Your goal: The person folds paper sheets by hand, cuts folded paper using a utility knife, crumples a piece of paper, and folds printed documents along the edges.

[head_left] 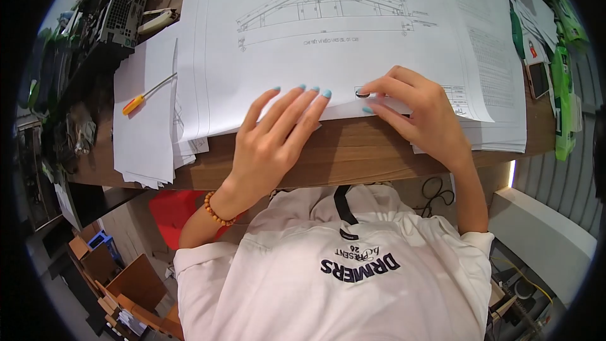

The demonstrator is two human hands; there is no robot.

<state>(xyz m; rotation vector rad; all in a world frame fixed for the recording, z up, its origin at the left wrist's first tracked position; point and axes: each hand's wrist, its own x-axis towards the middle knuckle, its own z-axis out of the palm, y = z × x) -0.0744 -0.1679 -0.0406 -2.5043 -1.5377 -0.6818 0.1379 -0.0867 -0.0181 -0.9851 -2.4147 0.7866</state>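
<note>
- Left hand (265, 132): fingers slightly apart, on drawing (284, 63).
- Right hand (416, 104): thumb, index apart near its edge.
- Step, judged: steadying drawing; next calls for light pressure.

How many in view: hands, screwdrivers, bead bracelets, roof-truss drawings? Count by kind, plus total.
Hands: 2 (left hand, right hand)
Screwdrivers: 1 (yellow-and-red-handled screwdriver)
Bead bracelets: 1 (bead bracelet on the left wrist)
Roof-truss drawings: 1 (large drawing sheet, under the hands)
Total: 5
</note>
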